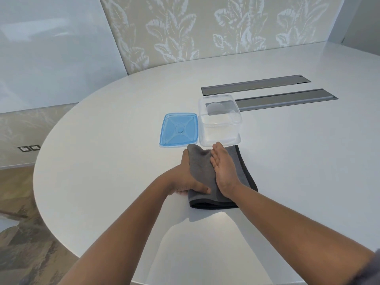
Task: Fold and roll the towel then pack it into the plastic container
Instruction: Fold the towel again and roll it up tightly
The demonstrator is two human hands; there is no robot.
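Table: white rounded table [102,124], person's two bare forearms reached in from the near edge toward its middle.
Towel: dark grey towel [242,171] lay folded into a long strip on the table, running from the near side up toward the container; its far end touched or slipped just under the container's near wall, cannot tell which. Left long edge was lifted and curled over toward the right, part rolled.
Left hand: left hand [185,177] gripped the towel's raised left edge, fingers hidden behind the cloth, thumb laid across the near end of the roll. Hand was closed around the fold, not flat.
Right hand: right hand [223,171] lay on top of the towel, fingers straight and pressed together, pointing toward the container, palm side turned left against the rolled part.
Container: clear plastic container [219,122] stood upright and open beyond the towel, toward the table's middle. Nothing of the towel was inside it.
Lid: blue lid [178,130] lay flat on the table just left of the container, touching or nearly touching its side, its near edge just beyond the left hand.
Slots: two grey cable slots [267,93] were set in the tabletop beyond the container, the nearer one partly behind it.
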